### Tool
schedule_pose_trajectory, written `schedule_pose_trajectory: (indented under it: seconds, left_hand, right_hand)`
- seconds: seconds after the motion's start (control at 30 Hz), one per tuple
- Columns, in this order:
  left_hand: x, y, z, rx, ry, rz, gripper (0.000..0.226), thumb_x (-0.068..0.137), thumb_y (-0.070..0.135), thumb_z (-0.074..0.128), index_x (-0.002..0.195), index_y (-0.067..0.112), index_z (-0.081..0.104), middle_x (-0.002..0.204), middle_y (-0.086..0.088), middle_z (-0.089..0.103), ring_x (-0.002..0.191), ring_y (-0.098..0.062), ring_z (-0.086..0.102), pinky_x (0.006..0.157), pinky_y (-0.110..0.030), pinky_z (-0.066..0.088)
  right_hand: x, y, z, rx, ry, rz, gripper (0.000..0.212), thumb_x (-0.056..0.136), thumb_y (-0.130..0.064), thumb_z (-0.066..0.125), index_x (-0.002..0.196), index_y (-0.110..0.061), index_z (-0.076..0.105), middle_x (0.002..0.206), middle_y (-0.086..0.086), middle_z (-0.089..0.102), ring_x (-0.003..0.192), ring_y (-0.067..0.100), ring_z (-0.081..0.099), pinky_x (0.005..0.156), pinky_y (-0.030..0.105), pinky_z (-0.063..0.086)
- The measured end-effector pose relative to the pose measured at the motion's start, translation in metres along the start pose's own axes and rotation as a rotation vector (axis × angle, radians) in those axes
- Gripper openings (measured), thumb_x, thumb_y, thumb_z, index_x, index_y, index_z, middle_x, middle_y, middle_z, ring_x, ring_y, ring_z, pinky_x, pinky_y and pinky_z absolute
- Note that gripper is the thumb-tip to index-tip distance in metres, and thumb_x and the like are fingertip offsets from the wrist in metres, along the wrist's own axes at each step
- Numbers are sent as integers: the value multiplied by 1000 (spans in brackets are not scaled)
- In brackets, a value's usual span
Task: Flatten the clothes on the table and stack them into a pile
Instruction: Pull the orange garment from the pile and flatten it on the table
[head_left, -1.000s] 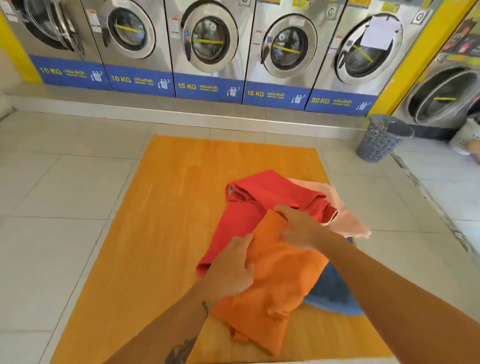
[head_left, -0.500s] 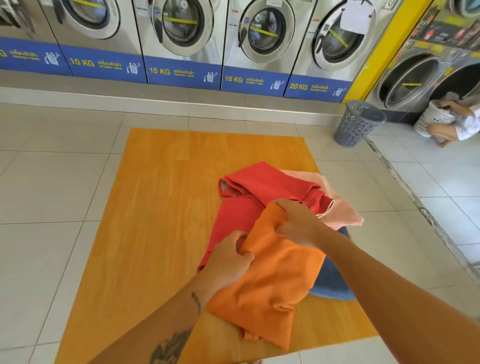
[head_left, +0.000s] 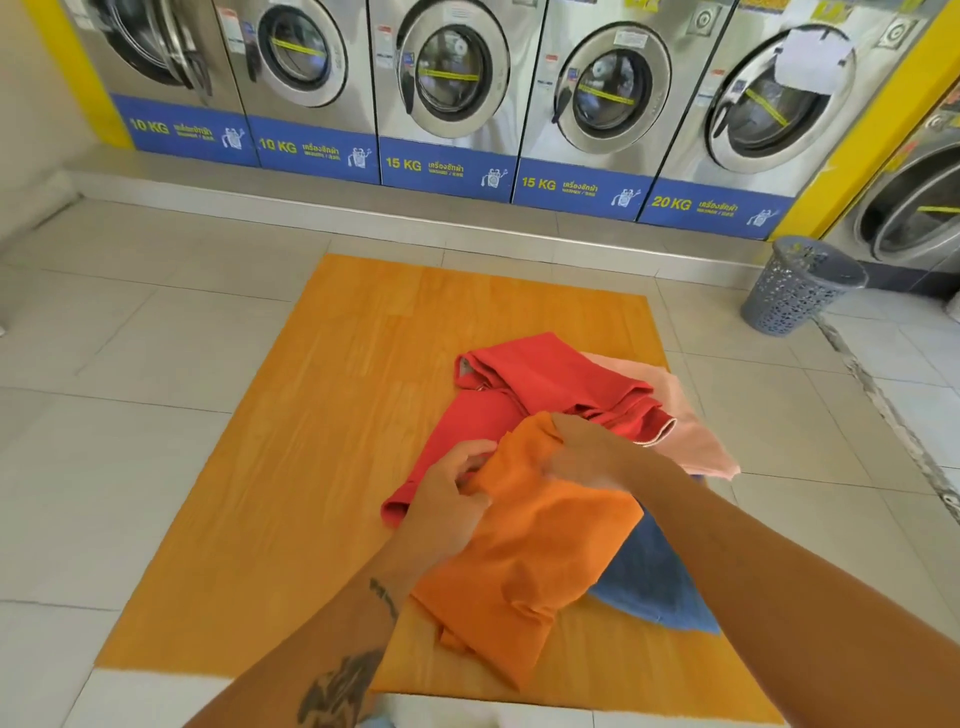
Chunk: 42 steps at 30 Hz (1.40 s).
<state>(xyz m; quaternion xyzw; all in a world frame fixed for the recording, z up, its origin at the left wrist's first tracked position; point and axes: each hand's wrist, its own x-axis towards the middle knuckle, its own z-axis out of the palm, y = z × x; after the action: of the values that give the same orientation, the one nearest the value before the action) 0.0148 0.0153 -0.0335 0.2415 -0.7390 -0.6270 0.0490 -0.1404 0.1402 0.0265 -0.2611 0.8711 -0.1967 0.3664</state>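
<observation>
Your fingers are curled shut on the cloth: your left hand (head_left: 449, 499) pinches the left edge of the orange garment (head_left: 524, 566), and your right hand (head_left: 587, 452), slightly blurred, bunches its top edge in a closed grip. The orange piece is a soft, matte weave, creased and rumpled, its lower end trailing in a loose fold toward you. It lies on top of the heap at the right half of the wooden table (head_left: 291, 467), whose top is a smooth, orange-stained board with visible grain. Under it, to the right, a blue denim-like piece (head_left: 654, 582) pokes out. Just beyond, a red garment (head_left: 545, 384) spreads out wrinkled, with a pale pink one (head_left: 691, 426) beneath its right side. Farther off on the tiled floor stands a grey perforated plastic basket (head_left: 795, 291); its contents cannot be made out. Behind it runs a row of steel washing machines (head_left: 452, 93) with round glass doors.
</observation>
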Motion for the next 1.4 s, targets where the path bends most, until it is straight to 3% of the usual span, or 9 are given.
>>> schedule_pose_trajectory:
  seconds: [0.2,0.43,0.53,0.67,0.8,0.87,1.0,1.23,1.4]
  left_hand:
    - [-12,10,11,-113,72,19,64,84,-19,47,110,36,65,114,14,69,98,2,64,74,-15,52]
    - [-21,6,4,23,57,-74,59,80,5,72,130,28,50,113,4,58,88,-7,58,70,-15,49]
    - [-28,-6,-8,236,-45,-171,78,68,38,73,138,42,39,122,12,60,106,-10,62,89,-32,53]
    - [-36,-12,-21,176,-23,-139,65,74,17,63,132,42,49,118,9,66,108,-15,63,93,-42,53]
    - [-39,-2,-46,-59,-43,-145,48,87,5,66,121,38,61,119,1,68,110,-20,64,95,-41,51]
    - [-37,7,-68,-199,-43,-184,43,89,10,69,123,36,63,119,-11,68,106,-26,67,88,-39,55]
    - [-25,24,-129,-365,-16,-186,44,89,16,69,125,41,65,120,-19,67,107,-33,68,88,-43,57]
    - [40,32,-240,-374,-50,-138,45,93,1,60,125,32,68,125,-3,65,96,-22,66,63,-23,54]
    - [123,13,-286,-32,29,-92,40,98,6,53,101,37,78,126,8,62,112,-16,60,88,-32,54]
  right_hand:
    - [-9,-2,-16,23,-188,0,37,64,-12,74,98,-16,61,104,7,69,96,26,65,88,45,54]
    - [-26,6,-24,4,27,-291,34,59,-17,79,90,-21,66,88,2,73,85,22,70,81,53,56]
    - [-35,3,-27,-7,99,-432,44,70,-11,75,103,-35,59,93,-1,70,86,21,67,76,50,56]
    - [-48,-9,-30,-24,93,-515,81,84,-8,67,136,-57,29,70,-16,62,64,9,59,61,30,49]
    - [-47,-24,-36,128,194,-509,99,89,-6,65,150,-55,4,133,-5,59,109,17,61,83,15,46]
    - [-39,-34,-37,194,233,-488,102,90,-5,66,150,-55,1,141,-31,37,116,1,52,86,6,38]
    - [-9,-55,-28,288,318,-479,90,89,-2,65,150,-51,20,148,-28,25,132,-8,29,99,8,25]
    - [65,-116,7,452,391,-270,30,92,-3,56,88,-28,70,102,2,69,87,23,62,74,39,50]
    - [132,-146,30,498,398,-66,31,96,-8,55,86,-28,77,103,3,72,86,22,65,82,42,54]
